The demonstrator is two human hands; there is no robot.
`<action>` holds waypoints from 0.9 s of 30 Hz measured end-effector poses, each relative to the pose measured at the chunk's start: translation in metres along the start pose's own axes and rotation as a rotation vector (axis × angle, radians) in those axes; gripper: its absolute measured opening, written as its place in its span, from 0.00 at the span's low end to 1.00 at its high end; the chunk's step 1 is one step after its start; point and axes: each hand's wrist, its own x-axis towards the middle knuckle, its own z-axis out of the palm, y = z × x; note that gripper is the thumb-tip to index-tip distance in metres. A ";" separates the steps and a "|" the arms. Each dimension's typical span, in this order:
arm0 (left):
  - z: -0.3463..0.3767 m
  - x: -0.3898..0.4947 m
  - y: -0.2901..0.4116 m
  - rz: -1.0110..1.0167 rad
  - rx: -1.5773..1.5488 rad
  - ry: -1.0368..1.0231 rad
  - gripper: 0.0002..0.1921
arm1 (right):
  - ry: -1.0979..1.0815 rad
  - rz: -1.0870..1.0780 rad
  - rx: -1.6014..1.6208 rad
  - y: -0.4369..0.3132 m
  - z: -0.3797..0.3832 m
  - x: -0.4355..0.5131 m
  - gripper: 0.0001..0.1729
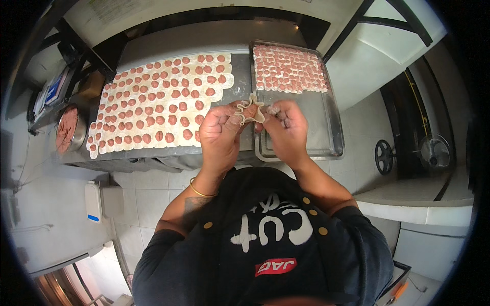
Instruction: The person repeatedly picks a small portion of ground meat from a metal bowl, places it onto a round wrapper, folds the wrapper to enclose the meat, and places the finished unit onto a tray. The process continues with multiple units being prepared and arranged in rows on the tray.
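My left hand [219, 128] holds a partly gathered dumpling [250, 111] between thumb and fingers. Its pale wrapper stands up in wavy folds around a pink ground-meat filling. At the wrapper's right side, the fingertips of my right hand [288, 121] pinch the edge. To the left, overlapping round dough wrappers [162, 101] lie in rows, most topped with a ball of meat. A metal tray [296, 128] sits to the right, partly under my right hand. Closely packed formed dumplings [289, 69] fill its far part.
A metal bowl of ground meat [69, 128] stands at the left end of the dark worktable [241, 84]. Beyond it is a shelf [51, 99] with papers and a box. A white lidded bin [93, 201] is on the tiled floor at lower left.
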 end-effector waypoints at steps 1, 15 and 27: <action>0.000 -0.001 0.000 -0.008 0.009 0.042 0.03 | -0.025 -0.081 -0.090 -0.001 -0.001 -0.002 0.08; 0.022 0.005 -0.029 0.115 0.109 0.172 0.06 | -0.060 -0.362 -0.375 -0.019 -0.028 0.021 0.09; 0.029 0.019 -0.052 0.064 0.153 0.249 0.06 | -0.158 -0.584 -0.649 -0.024 -0.052 0.028 0.22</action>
